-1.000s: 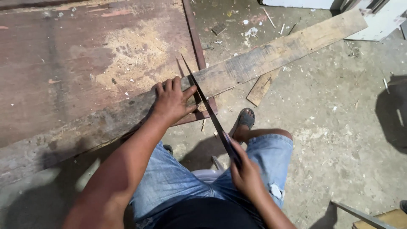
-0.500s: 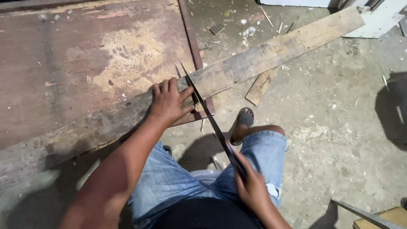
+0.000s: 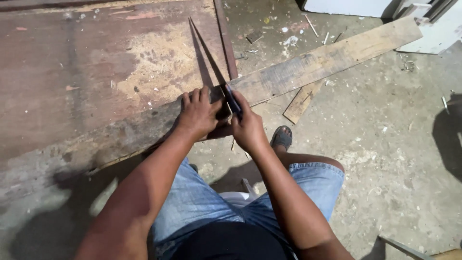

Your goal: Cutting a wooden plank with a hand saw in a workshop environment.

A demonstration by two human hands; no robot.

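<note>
Handsaw (image 3: pixel 208 57), blade now pushed far forward through long weathered plank (image 3: pixel 317 62), handle gripped in right hand (image 3: pixel 246 129) at the cut; left hand (image 3: pixel 198 114) flat, pinning plank on bench (image 3: pixel 72 72); stroke advanced

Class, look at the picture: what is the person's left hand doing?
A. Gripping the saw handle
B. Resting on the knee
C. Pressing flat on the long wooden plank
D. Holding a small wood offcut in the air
C: the left hand lies palm down on the long wooden plank, beside the right hand that grips the saw.
</note>
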